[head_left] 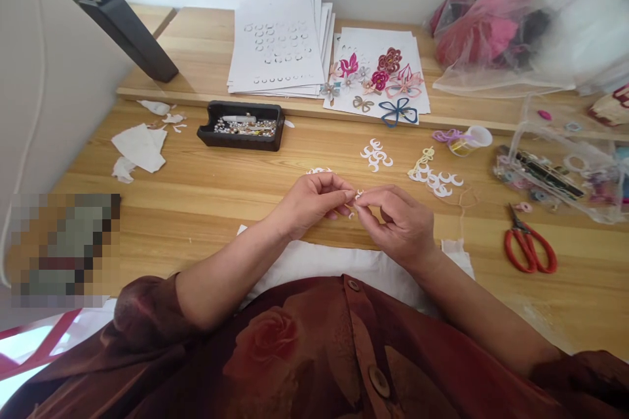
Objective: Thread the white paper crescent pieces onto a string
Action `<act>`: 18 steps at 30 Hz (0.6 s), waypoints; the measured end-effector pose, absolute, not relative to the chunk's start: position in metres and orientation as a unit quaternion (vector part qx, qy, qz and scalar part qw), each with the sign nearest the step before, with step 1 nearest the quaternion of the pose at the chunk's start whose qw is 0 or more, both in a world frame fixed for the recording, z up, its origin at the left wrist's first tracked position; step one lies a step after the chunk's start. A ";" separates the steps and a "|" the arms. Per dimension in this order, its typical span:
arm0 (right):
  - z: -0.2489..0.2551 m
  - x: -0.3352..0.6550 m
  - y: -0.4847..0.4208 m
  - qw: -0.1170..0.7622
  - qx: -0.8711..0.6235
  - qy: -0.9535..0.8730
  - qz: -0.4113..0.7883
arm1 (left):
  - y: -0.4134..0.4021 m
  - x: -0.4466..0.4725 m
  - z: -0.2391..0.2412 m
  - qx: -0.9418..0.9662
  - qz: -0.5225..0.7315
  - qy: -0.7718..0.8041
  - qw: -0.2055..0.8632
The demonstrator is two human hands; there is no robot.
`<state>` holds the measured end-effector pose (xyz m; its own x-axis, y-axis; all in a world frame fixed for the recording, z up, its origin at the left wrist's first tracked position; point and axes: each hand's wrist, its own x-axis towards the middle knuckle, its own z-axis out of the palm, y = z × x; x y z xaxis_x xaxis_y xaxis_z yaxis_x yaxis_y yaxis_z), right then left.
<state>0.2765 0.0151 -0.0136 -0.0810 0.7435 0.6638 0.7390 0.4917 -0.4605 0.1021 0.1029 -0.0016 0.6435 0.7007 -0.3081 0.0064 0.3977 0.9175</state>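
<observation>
My left hand (317, 204) and my right hand (405, 222) meet above the table, fingertips pinched together at a small white crescent piece (360, 194). Just below the fingertips shows another small white crescent (350, 215); whether it hangs from the fingers or lies lower, I cannot tell. Beyond the hands lie loose white crescents (377, 156), with a larger cluster (436, 181) to the right beside yellow thread (426, 158). A few more crescents (319, 171) peek out behind my left hand. White cloth (314, 268) lies beneath my forearms.
Red-handled scissors (529, 245) lie at right, near a clear plastic box (565, 170) of trinkets. A black tray (240, 126) holds beads. Paper sheets (280, 46) and finished flower ornaments (379, 80) occupy the raised shelf. Paper scraps (141, 147) lie at left.
</observation>
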 end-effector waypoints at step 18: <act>-0.011 0.281 0.010 0.195 -0.627 -0.707 0.262 | 0.115 0.101 -0.007 0.565 0.302 0.402 0.654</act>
<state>0.2811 0.0098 -0.0114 -0.1375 0.9891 -0.0532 0.7852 0.0761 -0.6145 0.1007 0.1146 -0.0069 0.4936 0.8499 -0.1845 0.0600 0.1783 0.9821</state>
